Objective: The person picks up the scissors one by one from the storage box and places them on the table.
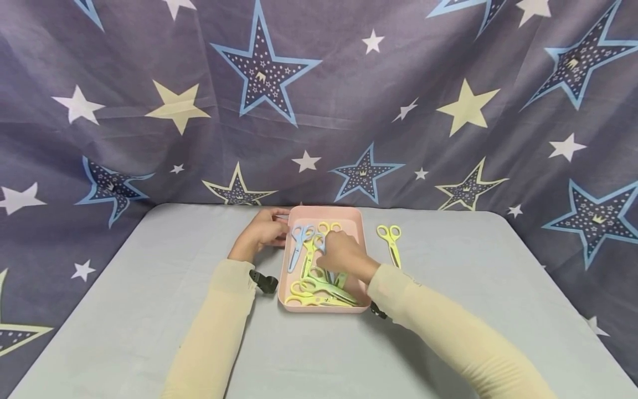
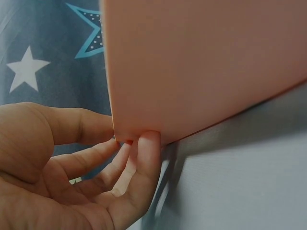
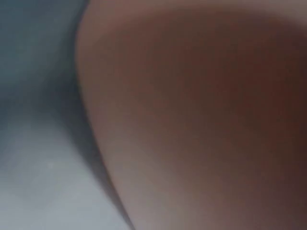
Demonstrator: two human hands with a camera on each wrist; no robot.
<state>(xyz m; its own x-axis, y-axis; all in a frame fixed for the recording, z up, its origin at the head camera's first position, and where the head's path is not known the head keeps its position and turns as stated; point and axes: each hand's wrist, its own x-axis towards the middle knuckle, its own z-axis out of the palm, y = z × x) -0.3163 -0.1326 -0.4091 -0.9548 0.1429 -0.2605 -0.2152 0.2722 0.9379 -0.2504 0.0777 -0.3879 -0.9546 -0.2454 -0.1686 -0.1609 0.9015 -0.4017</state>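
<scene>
A pink tray (image 1: 325, 213) holds several small scissors with blue, yellow and green handles. At its far left corner my left hand (image 1: 266, 228) grips the wall; the left wrist view shows the thumb and fingers (image 2: 149, 158) curled at the tray's corner (image 2: 192, 67). My right hand (image 1: 344, 254) reaches into the tray, against the handle of blue scissors (image 1: 319, 241). Its fingertips are hidden, so a grip is not visible. Beside it lie other blue scissors (image 1: 296, 252), green scissors (image 1: 324, 285) and yellow scissors (image 1: 319, 301).
One pair of yellow scissors (image 1: 390, 241) lies on the grey table (image 1: 448, 266) to the right of the tray. A star-patterned cloth (image 1: 329, 100) hangs behind the table. The right wrist view is blurred, filled mostly by a close pinkish-brown surface (image 3: 192, 120).
</scene>
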